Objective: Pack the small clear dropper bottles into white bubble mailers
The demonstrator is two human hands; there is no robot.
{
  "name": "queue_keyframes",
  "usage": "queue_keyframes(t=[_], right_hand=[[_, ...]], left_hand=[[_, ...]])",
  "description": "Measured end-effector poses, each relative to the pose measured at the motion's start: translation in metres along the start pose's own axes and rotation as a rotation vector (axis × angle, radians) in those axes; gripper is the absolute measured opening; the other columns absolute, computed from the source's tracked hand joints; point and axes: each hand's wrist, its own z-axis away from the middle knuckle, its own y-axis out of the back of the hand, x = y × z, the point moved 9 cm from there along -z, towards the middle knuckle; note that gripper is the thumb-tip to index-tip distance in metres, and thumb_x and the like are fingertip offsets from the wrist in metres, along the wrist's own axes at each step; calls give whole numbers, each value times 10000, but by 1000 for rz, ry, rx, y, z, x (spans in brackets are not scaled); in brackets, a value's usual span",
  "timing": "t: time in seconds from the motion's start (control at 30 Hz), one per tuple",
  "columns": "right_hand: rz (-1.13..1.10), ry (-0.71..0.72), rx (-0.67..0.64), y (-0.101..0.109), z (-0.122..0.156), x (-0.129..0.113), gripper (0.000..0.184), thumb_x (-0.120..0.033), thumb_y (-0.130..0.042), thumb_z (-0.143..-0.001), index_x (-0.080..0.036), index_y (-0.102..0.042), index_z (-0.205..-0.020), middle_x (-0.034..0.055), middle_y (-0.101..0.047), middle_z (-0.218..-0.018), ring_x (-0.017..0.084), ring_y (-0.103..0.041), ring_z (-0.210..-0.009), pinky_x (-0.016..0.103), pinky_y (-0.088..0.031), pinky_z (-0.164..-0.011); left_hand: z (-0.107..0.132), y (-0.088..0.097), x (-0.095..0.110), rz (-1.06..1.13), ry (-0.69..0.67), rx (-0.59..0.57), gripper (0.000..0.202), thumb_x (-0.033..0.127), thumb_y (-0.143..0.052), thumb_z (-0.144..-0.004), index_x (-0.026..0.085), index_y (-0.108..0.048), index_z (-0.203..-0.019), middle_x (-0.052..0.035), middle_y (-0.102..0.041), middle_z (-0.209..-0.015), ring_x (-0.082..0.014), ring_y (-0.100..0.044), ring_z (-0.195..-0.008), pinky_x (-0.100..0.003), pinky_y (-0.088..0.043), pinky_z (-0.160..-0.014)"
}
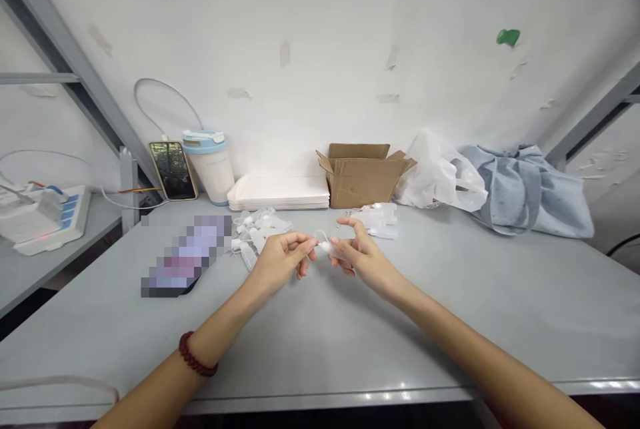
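Observation:
Above the middle of the grey table (450,309), my left hand (283,259) and my right hand (357,252) meet fingertip to fingertip. Between them they pinch a small clear plastic piece (324,245) with a thin loop. Both hands have their fingers closed on it. A red bead bracelet (196,355) sits on my left wrist. Just behind my left hand lies a pile of similar small clear plastic parts (257,229). A second, smaller group of such parts (377,219) lies behind my right hand.
Along the wall stand a phone (173,170), a white lidded cup (207,165), a stack of white trays (279,192), an open cardboard box (363,175), a white plastic bag (440,175) and a blue cloth bag (530,192). A blurred flat object (183,255) lies at the left. A power strip (43,215) rests on the side shelf.

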Motion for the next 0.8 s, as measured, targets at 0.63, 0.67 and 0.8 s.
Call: queue_keyframes(t=[0.63,0.67,0.8], right_hand=[[88,11,9,6,-1,-3,484,-444,-525,-819,-221,-294,-1182,-57,-546,-596,89,-367,-479,235,-306,-479],[99,5,10,6,-1,-2,486,-446,-533,-813,-218,-300,-1174,-58,-545,-586,88,-365,-476,231,-301,-473],[98,-6,-36,4,-3,2,457,-452,-541,-810,-215,-332,-1139,-56,-545,-588,79,-345,-464,225,-290,-457]], left_hand=[[0,-11,-2,89,-37,-53,199,290,-547,-803,124,-564,-695,-2,-587,-642,-63,-496,-442,-201,-416,-428],[0,-12,-4,84,-31,-58,199,281,-547,-803,124,-561,-682,2,-582,-622,-62,-492,-437,-198,-413,-426],[0,-13,-6,86,-26,-76,204,270,-554,-803,122,-560,-663,11,-569,-570,-61,-488,-435,-191,-410,-426]])
